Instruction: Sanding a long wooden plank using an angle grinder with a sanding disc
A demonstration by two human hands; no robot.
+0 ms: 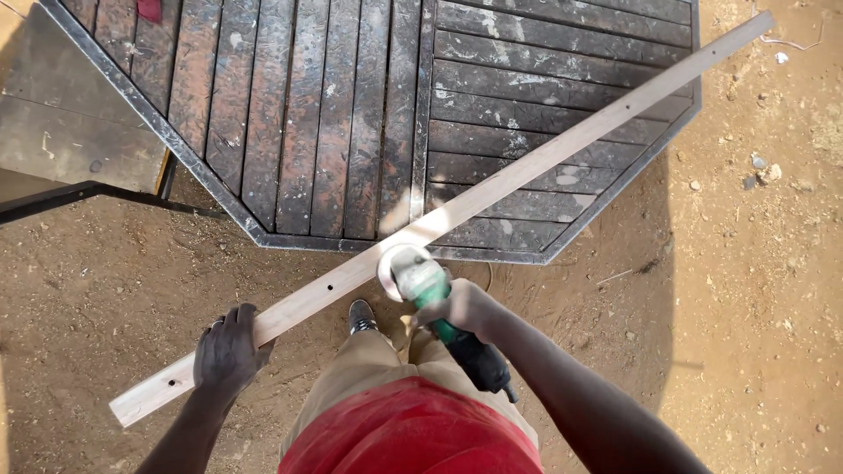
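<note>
Currently sanding step: left hand [226,353] clamped on wooden slat [457,211], lower left; right hand [464,309] gripping angle grinder [430,294], disc on slat, frame centre; next move likely calls for steady pass along edge.

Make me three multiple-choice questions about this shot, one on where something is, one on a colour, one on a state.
1. Where does the far end of the wooden slat lie?
A. across the slatted metal table
B. inside a bucket
C. flat on the ground

2. What colour is the front body of the angle grinder?
A. yellow
B. green
C. white

3. How is the left hand placed?
A. hanging free
B. flat on the table
C. gripping the slat

Answers: 1 A, the slat runs diagonally over the tabletop. 2 B, the housing behind the disc is green. 3 C, its fingers wrap the slat while the right hand holds the grinder.
</note>
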